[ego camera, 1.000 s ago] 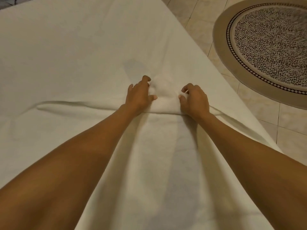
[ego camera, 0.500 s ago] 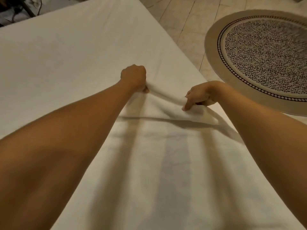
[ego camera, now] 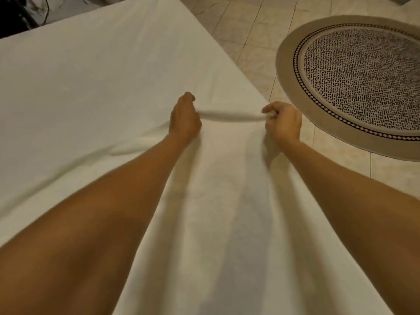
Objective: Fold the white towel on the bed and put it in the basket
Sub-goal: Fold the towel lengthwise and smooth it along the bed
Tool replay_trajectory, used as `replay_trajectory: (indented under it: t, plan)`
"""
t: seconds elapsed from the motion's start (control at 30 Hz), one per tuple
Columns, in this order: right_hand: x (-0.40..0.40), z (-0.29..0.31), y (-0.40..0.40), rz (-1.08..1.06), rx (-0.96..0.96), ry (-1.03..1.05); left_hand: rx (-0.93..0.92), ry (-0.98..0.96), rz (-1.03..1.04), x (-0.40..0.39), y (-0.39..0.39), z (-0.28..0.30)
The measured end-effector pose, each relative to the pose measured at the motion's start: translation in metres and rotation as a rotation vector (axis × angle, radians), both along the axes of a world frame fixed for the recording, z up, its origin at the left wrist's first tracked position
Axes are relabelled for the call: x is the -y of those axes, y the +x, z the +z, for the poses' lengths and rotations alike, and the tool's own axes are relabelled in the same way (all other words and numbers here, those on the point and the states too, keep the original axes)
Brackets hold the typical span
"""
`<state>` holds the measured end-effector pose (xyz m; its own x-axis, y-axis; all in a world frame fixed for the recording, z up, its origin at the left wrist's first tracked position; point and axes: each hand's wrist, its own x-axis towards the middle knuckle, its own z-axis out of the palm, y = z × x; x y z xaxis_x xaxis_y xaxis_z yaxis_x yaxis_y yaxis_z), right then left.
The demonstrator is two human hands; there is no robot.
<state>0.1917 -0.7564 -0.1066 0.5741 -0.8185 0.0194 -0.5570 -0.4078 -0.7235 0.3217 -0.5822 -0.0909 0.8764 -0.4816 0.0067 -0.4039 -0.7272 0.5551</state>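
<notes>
Head view: left hand [ego camera: 185, 119] and right hand [ego camera: 283, 123] pinch the white towel's [ego camera: 227, 201] raised, taut far edge

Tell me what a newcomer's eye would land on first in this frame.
Two bare forearms fill the foreground, reaching out over the bed. The left hand and right hand each pinch an end of the white towel, its edge stretched taut between them. To the right, a round patterned rug lies on the tiled floor.
</notes>
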Motion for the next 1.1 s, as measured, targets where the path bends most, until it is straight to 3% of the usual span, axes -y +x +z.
replay_trajectory:
  t: [0.07, 0.17, 0.23, 0.3, 0.4, 0.53, 0.67, 0.77, 0.87, 0.93, 1.1]
  plan:
    - [-0.017, -0.019, -0.006, 0.145, -0.155, -0.284, -0.010, 0.044, -0.117, -0.006, -0.019, -0.020]
    - [-0.033, -0.046, -0.014, 0.184, -0.378, -0.372, 0.020, 0.230, -0.207, -0.013, -0.038, -0.050]
    - [-0.034, -0.055, -0.014, 0.200, -0.383, -0.378, 0.007, 0.308, -0.225, -0.013, -0.040, -0.062]
    - [-0.031, -0.052, -0.006, 0.187, -0.261, -0.370, 0.024, 0.363, -0.232, -0.012, -0.036, -0.067]
    - [-0.028, -0.032, 0.016, 0.053, -0.094, -0.059, 0.040, 0.378, -0.254, -0.013, -0.030, -0.070]
    - [-0.009, -0.012, 0.047, -0.023, -0.055, 0.381, 0.054, 0.358, -0.255, -0.016, -0.033, -0.077]
    - [-0.004, 0.000, 0.066, 0.100, -0.018, 0.516, 0.084, 0.348, -0.242, -0.015, -0.035, -0.079]
    - [-0.004, 0.007, 0.077, 0.050, 0.061, 0.367, 0.107, 0.332, -0.241, -0.017, -0.036, -0.081]
    - [-0.011, -0.001, 0.071, 0.082, -0.124, -0.198, 0.112, 0.322, -0.239, -0.017, -0.035, -0.083]
    - [-0.018, -0.018, 0.057, 0.185, -0.195, -0.442, 0.120, 0.327, -0.236, -0.016, -0.035, -0.085]
    - [-0.056, -0.057, 0.019, 0.308, -0.185, -0.596, 0.144, 0.328, -0.229, -0.017, -0.035, -0.087]
